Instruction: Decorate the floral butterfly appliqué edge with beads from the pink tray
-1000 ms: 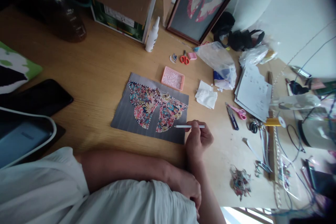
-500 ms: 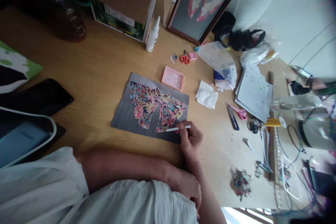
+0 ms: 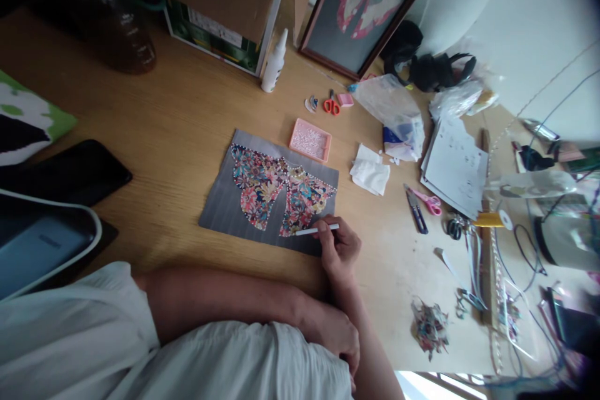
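My right hand [image 3: 338,245] pinches a slim white pen-like stick [image 3: 315,230], its tip at the lower edge of a floral cloth piece [image 3: 300,206]. That piece is shaped like a small cape or collar, edged with tiny white beads. It lies on a dark grey sheet [image 3: 218,207]. Just beyond the sheet is a pink tray [image 3: 309,140] of small white beads. My left hand [image 3: 335,336] rests low by my right forearm, fingers curled; what they hold, if anything, is hidden.
A white glue bottle [image 3: 274,65] stands near a framed collar picture [image 3: 363,6]. Orange-handled scissors [image 3: 331,104], crumpled tissue [image 3: 370,170], a dark-handled cutting tool [image 3: 416,209], pink scissors [image 3: 427,201] and a thread pile [image 3: 430,325] lie around. Phones [image 3: 77,169] are at left.
The white stick and my right hand have shifted very slightly left. The view has moved a little; everything else stays in place.
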Tool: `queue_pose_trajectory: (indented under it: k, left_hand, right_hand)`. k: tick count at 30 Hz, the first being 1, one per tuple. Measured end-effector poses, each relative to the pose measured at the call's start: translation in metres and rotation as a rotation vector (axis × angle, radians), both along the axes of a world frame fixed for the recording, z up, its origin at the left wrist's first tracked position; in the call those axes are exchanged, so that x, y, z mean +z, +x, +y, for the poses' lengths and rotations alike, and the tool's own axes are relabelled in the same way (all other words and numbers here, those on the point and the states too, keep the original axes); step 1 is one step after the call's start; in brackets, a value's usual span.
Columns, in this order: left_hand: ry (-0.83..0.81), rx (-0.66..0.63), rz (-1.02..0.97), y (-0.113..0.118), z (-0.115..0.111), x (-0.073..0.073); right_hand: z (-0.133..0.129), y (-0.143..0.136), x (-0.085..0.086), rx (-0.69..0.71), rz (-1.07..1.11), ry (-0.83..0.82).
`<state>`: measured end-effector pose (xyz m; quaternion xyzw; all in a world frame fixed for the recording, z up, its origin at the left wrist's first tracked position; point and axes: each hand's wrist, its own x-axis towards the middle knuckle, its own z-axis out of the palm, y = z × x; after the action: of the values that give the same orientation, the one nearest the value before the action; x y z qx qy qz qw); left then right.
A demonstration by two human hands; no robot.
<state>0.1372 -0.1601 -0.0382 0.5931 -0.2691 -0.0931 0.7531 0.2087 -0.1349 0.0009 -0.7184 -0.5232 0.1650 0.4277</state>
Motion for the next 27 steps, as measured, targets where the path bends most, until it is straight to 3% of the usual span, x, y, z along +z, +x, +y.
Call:
queue_pose_trajectory:
  k: [7, 14, 22, 27]
  left_hand:
    - [-0.017, 0.022, -0.015, 0.0, 0.001, 0.001]
    - [0.008, 0.013, 0.055, -0.002, 0.005, 0.009]
    - [0.119, -0.017, 0.095, -0.002, 0.012, 0.019]
    - [0.109, -0.017, 0.07, -0.002, 0.01, 0.016]
  right_hand:
    - [0.0, 0.001, -0.001, -0.013, 0.03, 0.006]
    - [-0.002, 0.003, -0.003, -0.14, 0.074, 0.051]
    - [-0.002, 0.003, -0.004, -0.109, 0.02, 0.0]
    - [-0.001, 0.003, -0.004, -0.096, 0.017, -0.012]
